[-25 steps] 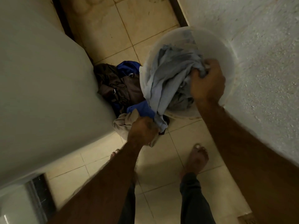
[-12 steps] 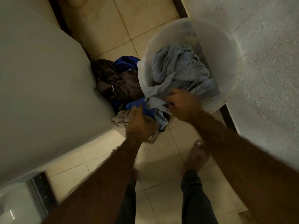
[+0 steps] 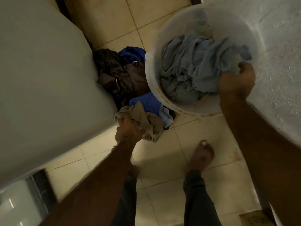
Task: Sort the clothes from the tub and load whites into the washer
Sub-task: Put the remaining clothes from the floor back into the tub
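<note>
Tiled floor point(image 3: 162, 160) fills the middle of the frame, with the washer point(image 3: 40, 79) at left and the tub point(image 3: 179, 18) at upper right. Between them lies a heap point(image 3: 120, 74) of dark and blue clothes, so we judge the sorting well under way. Our left hand point(image 3: 128, 132) grips a beige garment point(image 3: 143, 119) at the heap's lower end. Our right hand point(image 3: 236, 80) clutches the pale cloth point(image 3: 192, 67) bunched inside the tub. We see nothing loaded: the washer's opening is out of view, so loading the whites seems left to do.
</note>
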### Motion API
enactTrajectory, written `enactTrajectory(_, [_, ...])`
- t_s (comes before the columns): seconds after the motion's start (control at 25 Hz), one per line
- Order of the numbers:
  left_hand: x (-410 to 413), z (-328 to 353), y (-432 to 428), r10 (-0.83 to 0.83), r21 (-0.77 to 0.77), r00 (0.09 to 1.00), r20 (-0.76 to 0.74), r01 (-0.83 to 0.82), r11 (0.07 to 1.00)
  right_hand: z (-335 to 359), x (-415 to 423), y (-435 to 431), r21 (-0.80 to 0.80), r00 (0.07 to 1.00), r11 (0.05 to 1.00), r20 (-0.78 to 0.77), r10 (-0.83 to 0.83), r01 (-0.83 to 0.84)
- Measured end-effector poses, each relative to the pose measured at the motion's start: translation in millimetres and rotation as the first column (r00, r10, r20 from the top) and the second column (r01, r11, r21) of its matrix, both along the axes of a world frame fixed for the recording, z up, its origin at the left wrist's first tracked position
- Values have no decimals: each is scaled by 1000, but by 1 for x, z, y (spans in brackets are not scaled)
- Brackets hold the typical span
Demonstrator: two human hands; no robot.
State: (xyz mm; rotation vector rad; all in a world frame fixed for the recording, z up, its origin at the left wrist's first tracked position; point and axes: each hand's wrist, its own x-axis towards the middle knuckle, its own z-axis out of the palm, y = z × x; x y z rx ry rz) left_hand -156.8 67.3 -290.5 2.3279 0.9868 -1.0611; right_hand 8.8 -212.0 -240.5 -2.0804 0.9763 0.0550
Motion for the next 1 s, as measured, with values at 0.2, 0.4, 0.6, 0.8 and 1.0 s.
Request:
enactTrajectory(0.2, [7,-30,-16,71,-55,996,58,-67,996,24,-77,75,-273,800,817,202,565,-508])
enactTrajectory(0.4, [16,-9,-12,-78,121,959,274,46,992,4,-147,118,-119,481,490,101,871,-863])
enactTrajectory(0.6, [23,44,-13,155,-175,826,542,-70,982,-13,-148,140,-36,248,246,-211,945,-969])
enactTrajectory(0.8, [60,84,-20,386,-295,639,665,-250,922,17,-114,153,-10,346,347,-87,934,-938])
enactTrajectory(1.0, [90,109,-19,411,-340,537,737,-230,912,58,-53,138,195,758,733,189,624,-652])
